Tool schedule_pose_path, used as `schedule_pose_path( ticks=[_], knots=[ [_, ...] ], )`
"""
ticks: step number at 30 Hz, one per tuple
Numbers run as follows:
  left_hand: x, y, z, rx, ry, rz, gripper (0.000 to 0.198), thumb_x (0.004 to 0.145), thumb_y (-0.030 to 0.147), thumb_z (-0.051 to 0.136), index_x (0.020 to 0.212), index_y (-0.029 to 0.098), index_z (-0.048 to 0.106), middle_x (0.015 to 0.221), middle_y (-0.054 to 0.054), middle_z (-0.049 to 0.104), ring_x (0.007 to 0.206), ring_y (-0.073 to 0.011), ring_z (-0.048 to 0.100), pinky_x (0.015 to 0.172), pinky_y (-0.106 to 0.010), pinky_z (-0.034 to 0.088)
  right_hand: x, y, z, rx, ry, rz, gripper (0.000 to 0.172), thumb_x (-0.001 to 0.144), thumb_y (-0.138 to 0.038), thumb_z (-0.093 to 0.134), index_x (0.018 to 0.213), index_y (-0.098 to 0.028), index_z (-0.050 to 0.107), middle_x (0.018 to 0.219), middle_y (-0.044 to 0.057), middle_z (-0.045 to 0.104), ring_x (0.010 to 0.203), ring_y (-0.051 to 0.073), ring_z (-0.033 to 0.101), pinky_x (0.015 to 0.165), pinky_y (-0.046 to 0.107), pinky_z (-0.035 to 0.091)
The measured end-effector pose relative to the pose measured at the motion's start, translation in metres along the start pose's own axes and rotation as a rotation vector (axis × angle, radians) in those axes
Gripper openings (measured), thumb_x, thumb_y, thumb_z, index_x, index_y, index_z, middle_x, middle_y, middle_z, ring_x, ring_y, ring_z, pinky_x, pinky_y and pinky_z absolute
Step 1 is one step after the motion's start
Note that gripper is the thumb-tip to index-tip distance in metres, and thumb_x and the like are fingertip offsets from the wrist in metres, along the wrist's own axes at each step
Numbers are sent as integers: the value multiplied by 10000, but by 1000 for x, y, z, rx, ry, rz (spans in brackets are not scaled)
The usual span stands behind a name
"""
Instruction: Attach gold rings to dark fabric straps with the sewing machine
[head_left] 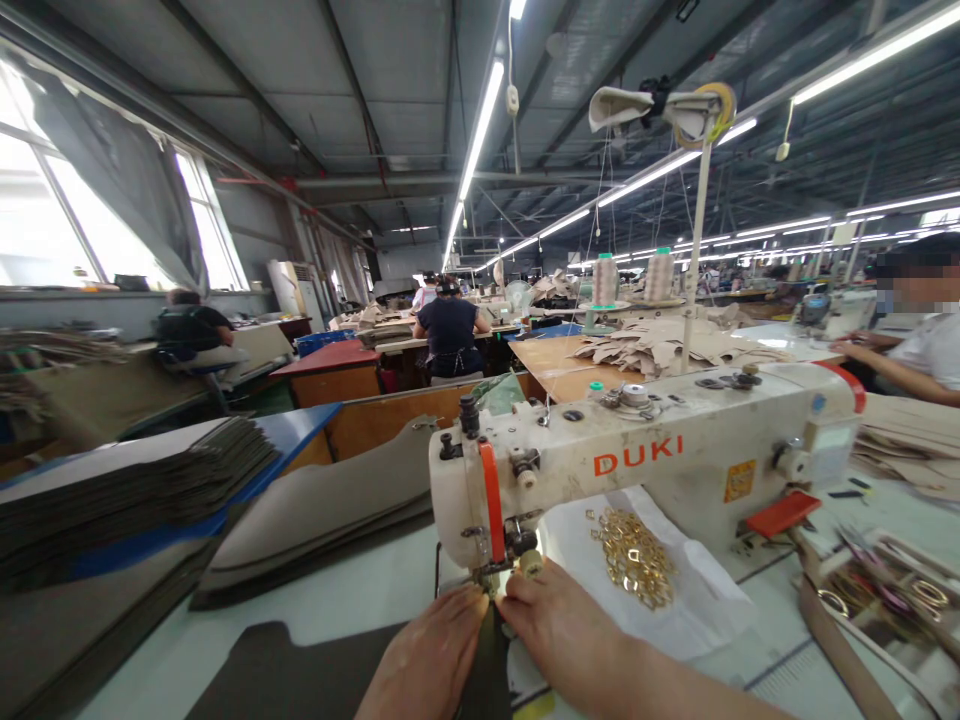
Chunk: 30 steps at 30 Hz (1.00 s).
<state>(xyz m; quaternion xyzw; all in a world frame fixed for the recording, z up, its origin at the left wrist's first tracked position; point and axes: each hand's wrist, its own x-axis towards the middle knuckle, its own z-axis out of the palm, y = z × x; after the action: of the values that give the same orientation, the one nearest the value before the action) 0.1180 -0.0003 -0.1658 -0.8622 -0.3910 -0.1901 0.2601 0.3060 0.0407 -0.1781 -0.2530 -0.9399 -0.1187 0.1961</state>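
A white sewing machine [637, 455] with orange "DUKI" lettering stands in front of me. Both hands meet beneath its needle area. My left hand [435, 650] lies over a dark grey-brown material panel [277, 670], fingers closed, their tips at the presser foot [491, 582]. From the right, my right hand [551, 620] comes in with curled fingers and a pinched thumb, tips beside the presser foot. What it pinches is hidden. A strip of the dark panel runs between the hands toward me. Behind my right hand, small gold metal buckles [636, 558] are heaped on a white sheet [709, 590].
Stacked dark panels [322, 510] lie left of the machine, more in a pile [135, 480] farther left. At right, a tray [892, 600] holds rings and tools. Thread cones [604, 280] stand behind the machine. A co-worker [922, 320] sits right; another [450, 325] sits ahead.
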Motion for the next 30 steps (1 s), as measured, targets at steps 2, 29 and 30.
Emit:
schedule_pose_path(
  ticks=[2,29,30],
  knots=[
    [-2,-1,3,-11,4,-5,353,840,58,380,970,171,688,950,-49,765,868,-164,723,816,-239,571,0,0,2,5,3,11,58,867,-178,594,894,-132,616,823,54,618,805,211,551,783,330,425],
    [5,0,5,-121,9,-114,331,899,141,366,935,204,688,934,-49,761,843,-175,722,829,-261,575,-4,2,-6,48,-17,-7,52,877,-193,580,847,-151,588,795,39,595,817,192,508,807,319,382],
    [5,1,5,-122,6,-117,342,899,139,354,936,199,689,937,-53,761,847,-179,722,832,-269,574,-4,2,-7,52,-25,-8,57,881,-194,576,846,-150,589,794,40,596,817,193,508,802,319,382]
  ],
)
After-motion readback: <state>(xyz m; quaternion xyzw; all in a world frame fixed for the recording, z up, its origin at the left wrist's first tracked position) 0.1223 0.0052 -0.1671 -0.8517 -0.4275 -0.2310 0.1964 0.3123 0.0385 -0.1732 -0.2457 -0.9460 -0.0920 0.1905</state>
